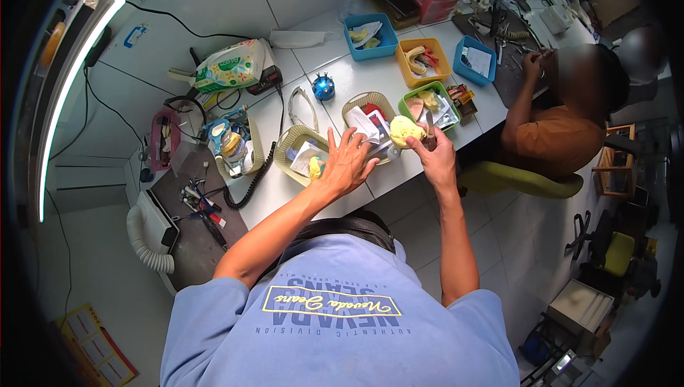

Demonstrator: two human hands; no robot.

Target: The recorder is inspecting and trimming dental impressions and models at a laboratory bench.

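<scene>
My right hand (439,160) grips a pale yellow plaster-like lump (406,131) above the table's front edge. A narrow upright blade-like tool (429,125) shows beside its fingers; whether they hold it too, I cannot tell. Fingers apart and holding nothing, my left hand (345,165) hovers over two beige baskets. In the left basket (283,146) lie white paper and a small yellow piece (315,167). White paper and something red fill the other basket (360,99), partly hidden by my fingers. The green basket (456,99), with yellow and pink pieces and packets, stands just beyond the lump.
Blue (385,46) and yellow (443,59) bins stand farther back. A blue round holder (323,87), a tissue pack (229,66) and a coiled cord (258,184) lie leftward. A co-worker (563,116) sits at the right. Tools cover the grey mat (196,241) at left.
</scene>
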